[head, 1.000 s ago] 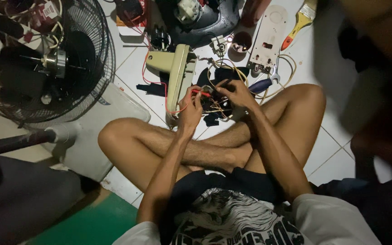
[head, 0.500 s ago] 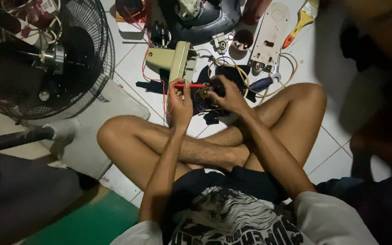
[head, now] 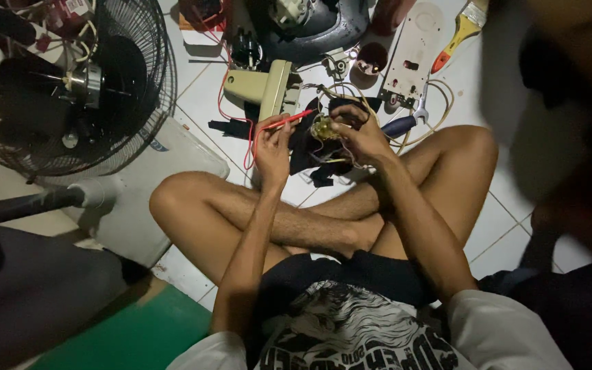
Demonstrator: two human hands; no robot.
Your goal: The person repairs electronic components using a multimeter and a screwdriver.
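Red probe (head: 289, 121) pinched in left hand (head: 273, 145); small motor (head: 322, 128) gripped by right hand (head: 361, 137), hemmed btwn knees, fan (head: 70, 82) close at left.

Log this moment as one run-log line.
left hand: holds red probe | right hand: holds small motor part | probe tip at part | fan beside

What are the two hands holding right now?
Left hand: closed on a red probe.
Right hand: closed on a small motor part with wires.
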